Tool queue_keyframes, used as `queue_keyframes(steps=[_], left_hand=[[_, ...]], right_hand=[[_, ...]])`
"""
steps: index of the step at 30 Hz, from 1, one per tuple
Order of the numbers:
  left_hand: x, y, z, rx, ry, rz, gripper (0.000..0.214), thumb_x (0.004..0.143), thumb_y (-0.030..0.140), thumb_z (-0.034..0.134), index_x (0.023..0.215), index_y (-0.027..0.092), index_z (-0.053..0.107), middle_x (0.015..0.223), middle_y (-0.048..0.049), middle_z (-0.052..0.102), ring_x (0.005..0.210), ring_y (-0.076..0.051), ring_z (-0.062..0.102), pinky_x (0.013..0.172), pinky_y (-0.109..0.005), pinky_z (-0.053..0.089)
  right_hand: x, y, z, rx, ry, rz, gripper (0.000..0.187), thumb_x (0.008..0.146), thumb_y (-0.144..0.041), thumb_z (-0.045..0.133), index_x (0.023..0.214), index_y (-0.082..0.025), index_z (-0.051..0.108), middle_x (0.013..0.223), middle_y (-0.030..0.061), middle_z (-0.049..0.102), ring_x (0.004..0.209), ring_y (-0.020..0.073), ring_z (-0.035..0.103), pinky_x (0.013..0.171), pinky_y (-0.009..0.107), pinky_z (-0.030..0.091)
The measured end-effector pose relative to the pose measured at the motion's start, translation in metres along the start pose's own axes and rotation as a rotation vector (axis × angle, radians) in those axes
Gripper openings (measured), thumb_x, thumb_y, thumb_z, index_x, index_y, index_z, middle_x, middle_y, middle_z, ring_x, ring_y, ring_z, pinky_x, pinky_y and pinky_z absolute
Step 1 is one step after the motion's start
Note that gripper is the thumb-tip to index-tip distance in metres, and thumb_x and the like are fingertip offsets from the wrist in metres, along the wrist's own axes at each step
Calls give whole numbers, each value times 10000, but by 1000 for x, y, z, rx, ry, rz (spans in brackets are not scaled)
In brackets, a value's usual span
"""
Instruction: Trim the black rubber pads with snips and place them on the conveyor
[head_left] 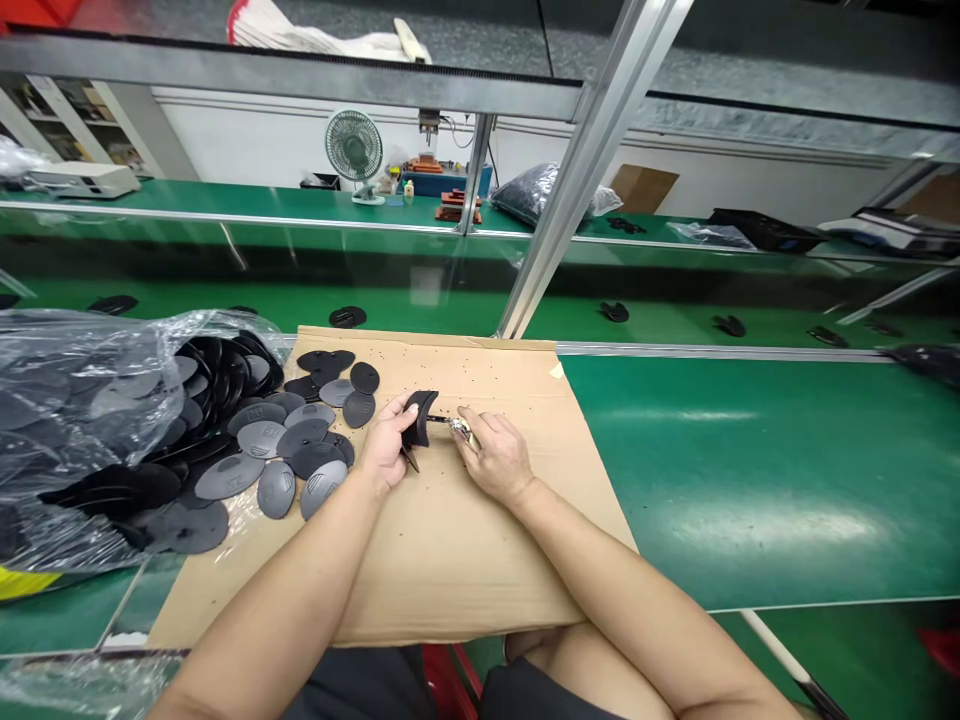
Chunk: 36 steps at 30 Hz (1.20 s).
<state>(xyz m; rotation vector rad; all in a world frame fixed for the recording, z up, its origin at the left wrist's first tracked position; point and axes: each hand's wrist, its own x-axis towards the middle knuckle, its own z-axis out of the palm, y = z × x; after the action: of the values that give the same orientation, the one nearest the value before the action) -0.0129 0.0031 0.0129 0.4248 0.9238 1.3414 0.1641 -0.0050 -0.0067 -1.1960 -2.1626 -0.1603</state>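
Note:
Over the cardboard sheet point(480, 570), my left hand point(384, 447) grips a black curved plastic part point(421, 420), its thumb pressed on the near side. A thin black flap of it points down below the fingers. My right hand point(496, 455) is closed around a slim knife-like tool point(459, 427) with a shiny metal collar and a pale yellowish handle. Its narrow dark tip reaches left to the part's edge; whether it touches cannot be made out. Left of my hands lie several loose black oval pieces point(304, 435), some overlapping.
A clear plastic bag point(82, 380) spills more black pieces at the left. Dark specks dot the cardboard. Beyond it runs a green conveyor belt point(465, 310) carrying spaced black parts point(615, 312). A slanted metal post point(570, 200) rises behind the cardboard; a fan point(354, 148) stands farther back.

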Motion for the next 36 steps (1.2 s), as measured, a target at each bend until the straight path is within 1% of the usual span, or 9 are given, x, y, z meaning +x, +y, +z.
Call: queue_keyframes(steps=[11,13,16,19,22,25,27,32,36], left_hand=[[1,-2,1,36,27,-4,384,715,151,652,1097,156,617,871,-41,657,603,-100,574,521,-191,451],[4,-4,0,45,21,52,387,708,171,664,1091,148,612,954,-53,655,694,-110,599,605,-202,479],[8,-7,-2,112,53,249,370,707,170,670,1068,138,597,1060,-62,637,898,-127,603,801,-212,472],[7,-9,-3,279,-3,345,448,706,217,697,1124,147,551,1015,-64,647,912,-148,602,836,-243,459],[-1,-10,-3,444,-183,294,517,688,262,724,1151,140,529,960,-76,654,855,-170,612,799,-273,468],[-7,-10,-1,508,-301,245,613,618,235,774,1166,134,519,951,-75,641,831,-170,609,760,-267,468],[-8,-10,-1,441,-289,229,671,579,228,802,1174,142,503,979,-72,624,845,-165,606,765,-269,471],[0,-13,-1,237,-101,161,612,548,328,843,1054,130,561,951,-67,622,825,-138,591,786,-272,467],[1,-16,1,275,-98,123,513,628,486,777,942,107,632,845,-62,631,749,-124,566,728,-249,455]], right_hand=[[-2,0,-1,17,-74,45,386,775,-107,510,1149,-160,592,842,57,625,779,211,567,738,306,464],[-1,-1,0,80,-73,74,342,803,-126,506,1130,-170,596,850,58,630,780,206,577,739,307,473],[0,-3,-1,267,20,169,234,871,-202,497,1080,-187,602,919,68,641,836,196,593,789,308,483],[1,-6,-1,509,118,274,267,886,-302,531,1119,-176,570,961,76,642,875,195,601,831,330,486],[1,-7,0,726,76,358,344,878,-364,557,1159,-167,542,923,62,643,820,182,607,814,338,495],[2,-6,0,845,43,418,299,849,-376,590,1069,-173,579,939,55,644,824,180,604,794,324,492],[3,-7,-2,875,46,439,238,831,-359,607,982,-176,595,893,41,638,790,170,592,752,304,486],[3,-17,-6,846,147,460,154,806,-303,622,870,-184,547,714,-12,552,596,120,491,594,253,441],[0,-27,-3,839,298,397,104,834,-248,581,846,-191,495,819,20,554,689,133,531,672,276,454]])
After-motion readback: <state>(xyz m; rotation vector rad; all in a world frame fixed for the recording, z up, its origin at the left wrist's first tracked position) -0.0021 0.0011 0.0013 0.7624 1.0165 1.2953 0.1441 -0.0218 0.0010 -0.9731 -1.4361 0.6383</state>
